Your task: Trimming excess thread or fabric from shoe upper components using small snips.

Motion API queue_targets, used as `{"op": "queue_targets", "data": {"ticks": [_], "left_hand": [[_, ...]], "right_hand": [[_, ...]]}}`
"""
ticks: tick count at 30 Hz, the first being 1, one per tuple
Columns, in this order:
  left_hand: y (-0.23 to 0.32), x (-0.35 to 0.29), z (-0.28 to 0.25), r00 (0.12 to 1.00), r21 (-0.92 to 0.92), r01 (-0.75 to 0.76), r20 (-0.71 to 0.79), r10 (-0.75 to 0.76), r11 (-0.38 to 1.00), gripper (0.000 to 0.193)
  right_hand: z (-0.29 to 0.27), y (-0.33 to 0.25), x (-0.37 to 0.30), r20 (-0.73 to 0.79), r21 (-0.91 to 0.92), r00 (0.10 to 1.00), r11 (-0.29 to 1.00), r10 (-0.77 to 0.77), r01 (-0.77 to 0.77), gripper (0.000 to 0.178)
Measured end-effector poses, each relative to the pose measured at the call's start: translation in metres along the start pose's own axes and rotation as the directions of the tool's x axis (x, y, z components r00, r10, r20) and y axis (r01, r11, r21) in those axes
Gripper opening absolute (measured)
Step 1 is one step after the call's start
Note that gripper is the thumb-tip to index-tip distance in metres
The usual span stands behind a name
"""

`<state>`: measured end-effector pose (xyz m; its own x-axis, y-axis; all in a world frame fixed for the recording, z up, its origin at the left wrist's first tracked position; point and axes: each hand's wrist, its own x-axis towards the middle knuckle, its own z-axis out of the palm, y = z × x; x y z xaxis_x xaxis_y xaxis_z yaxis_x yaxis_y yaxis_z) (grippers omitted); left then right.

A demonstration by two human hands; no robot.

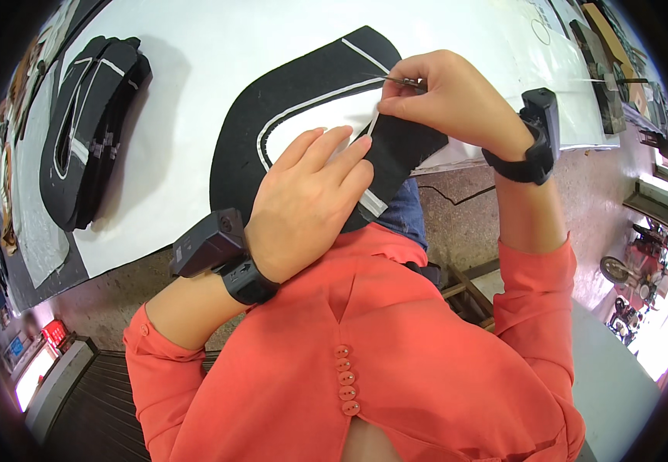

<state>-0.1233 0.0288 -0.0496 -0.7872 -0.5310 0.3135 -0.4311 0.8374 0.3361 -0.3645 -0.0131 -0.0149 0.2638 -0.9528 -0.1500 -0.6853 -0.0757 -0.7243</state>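
Note:
A black U-shaped fabric piece lies on the white tabletop in front of me, with a narrow white strip along its inner curve. My left hand rests flat on it, fingers stretched out and apart, fingertips close to the strip. Finger and thumb of my right hand pinch the loose end of a white strip, which runs down toward my left fingertips. The same hand also holds a thin pointed metal tool, its tip aimed left over the piece. Its handle is mostly hidden, so its exact kind is unclear.
A stack of similar black pieces with white strips stands at the left of the white tabletop. Dark blocks lie by the right edge. The table's near edge runs close to my body; a wooden stool frame is below.

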Motion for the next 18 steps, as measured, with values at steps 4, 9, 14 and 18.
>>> {"op": "queue_targets", "data": {"ticks": [4, 9, 14, 18], "left_hand": [[-0.002, 0.006, 0.000, 1.000, -0.022, -0.017, -0.007, 0.017, 1.000, 0.021], [-0.003, 0.012, 0.002, 1.000, -0.023, -0.022, -0.021, 0.021, 0.999, 0.025], [-0.005, 0.024, 0.006, 0.999, -0.008, -0.039, -0.001, 0.039, 0.999, 0.023], [-0.007, 0.027, 0.009, 0.998, -0.022, -0.041, -0.040, 0.041, 0.999, 0.022]], "right_hand": [[-0.001, 0.008, 0.000, 0.061, -0.028, 0.990, 0.992, 0.125, -0.124, 0.023], [0.001, 0.011, 0.002, 0.086, -0.040, 0.984, 0.987, 0.157, -0.154, 0.024], [0.002, 0.011, 0.003, 0.084, -0.059, 0.977, 0.980, 0.197, -0.192, 0.027], [-0.002, 0.016, -0.002, 0.057, -0.054, 0.991, 0.992, 0.118, -0.115, 0.027]]}}
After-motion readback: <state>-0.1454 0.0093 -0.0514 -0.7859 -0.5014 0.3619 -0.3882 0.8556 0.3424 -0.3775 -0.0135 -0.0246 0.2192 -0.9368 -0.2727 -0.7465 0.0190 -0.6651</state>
